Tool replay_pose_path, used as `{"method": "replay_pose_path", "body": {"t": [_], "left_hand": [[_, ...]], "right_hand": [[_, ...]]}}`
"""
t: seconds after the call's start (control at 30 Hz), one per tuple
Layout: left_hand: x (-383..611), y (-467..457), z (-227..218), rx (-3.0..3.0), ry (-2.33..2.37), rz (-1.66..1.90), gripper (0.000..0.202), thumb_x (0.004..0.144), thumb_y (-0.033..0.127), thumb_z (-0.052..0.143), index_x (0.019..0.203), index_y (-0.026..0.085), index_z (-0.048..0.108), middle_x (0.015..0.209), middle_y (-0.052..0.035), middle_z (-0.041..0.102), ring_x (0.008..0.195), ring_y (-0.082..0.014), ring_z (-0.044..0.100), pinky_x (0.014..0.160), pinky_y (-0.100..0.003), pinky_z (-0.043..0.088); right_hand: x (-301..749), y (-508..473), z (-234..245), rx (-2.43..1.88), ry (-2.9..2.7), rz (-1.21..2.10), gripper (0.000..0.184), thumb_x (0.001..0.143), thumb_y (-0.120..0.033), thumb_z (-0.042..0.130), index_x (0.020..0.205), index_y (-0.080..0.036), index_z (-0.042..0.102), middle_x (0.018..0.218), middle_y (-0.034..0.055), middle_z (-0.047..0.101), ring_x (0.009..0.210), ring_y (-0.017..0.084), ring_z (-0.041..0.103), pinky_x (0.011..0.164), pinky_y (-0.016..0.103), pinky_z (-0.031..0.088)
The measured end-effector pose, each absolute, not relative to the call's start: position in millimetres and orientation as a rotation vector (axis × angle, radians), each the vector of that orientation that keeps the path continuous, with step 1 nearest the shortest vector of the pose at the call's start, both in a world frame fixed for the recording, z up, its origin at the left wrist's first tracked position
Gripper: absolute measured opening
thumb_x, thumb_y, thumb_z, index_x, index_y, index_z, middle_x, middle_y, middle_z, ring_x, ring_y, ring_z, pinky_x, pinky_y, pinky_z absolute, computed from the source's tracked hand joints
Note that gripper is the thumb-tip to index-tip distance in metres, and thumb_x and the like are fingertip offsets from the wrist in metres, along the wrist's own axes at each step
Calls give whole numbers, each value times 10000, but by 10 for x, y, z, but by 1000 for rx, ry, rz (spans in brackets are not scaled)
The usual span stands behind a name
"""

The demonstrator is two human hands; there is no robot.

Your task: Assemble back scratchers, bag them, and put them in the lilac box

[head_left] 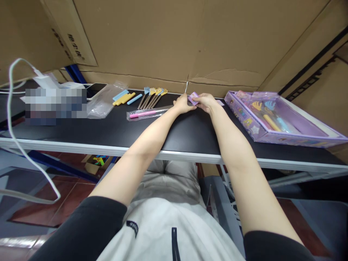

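Observation:
Both my arms reach out over a black table [81,130]. My left hand [182,104] and my right hand [207,101] meet at the far middle and pinch a small purple card packet [193,98] between their closed fingers. Just left of my left hand lies a pink pen in a clear sleeve [146,113]. Behind it sit several small blue and yellow forks [153,95] and a few blue and yellow sticks [125,98].
An open purple toy box [261,134] with coloured utensils stands at the right. Clear plastic bags [102,103], a phone [95,88] and a white charger with cable [11,119] lie at the left. Cardboard walls [174,40] close off the back.

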State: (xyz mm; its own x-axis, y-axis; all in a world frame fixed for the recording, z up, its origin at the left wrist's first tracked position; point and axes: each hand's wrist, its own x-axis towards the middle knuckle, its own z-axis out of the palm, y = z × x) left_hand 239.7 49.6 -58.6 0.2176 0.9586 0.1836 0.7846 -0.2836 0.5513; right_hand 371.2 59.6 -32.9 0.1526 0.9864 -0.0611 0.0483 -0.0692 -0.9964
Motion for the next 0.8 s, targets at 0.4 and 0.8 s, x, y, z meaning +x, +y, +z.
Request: {"method": "replay_pose_path", "body": {"t": [0.4,0.8], "left_hand": [[2402,505,-591,2187,1634,708,677,979,445,823,1521,137,560,1601,-235,643,1540,-385,578,1247,-515,479],[2397,504,-595,2202,1620,739,644,989,397,818,1531,146,576,1619,-215,637,1569,-371,559,1266,-509,480]], "right_hand": [[3689,527,-318,-1470,-1162,1119,340,999,46,692,787,-185,560,665,-30,609,629,105,581,704,241,518],[3690,465,-243,-1473,-1183,1150,330,1073,-126,708,791,-188,549,671,-18,635,615,100,579,693,241,501]]}}
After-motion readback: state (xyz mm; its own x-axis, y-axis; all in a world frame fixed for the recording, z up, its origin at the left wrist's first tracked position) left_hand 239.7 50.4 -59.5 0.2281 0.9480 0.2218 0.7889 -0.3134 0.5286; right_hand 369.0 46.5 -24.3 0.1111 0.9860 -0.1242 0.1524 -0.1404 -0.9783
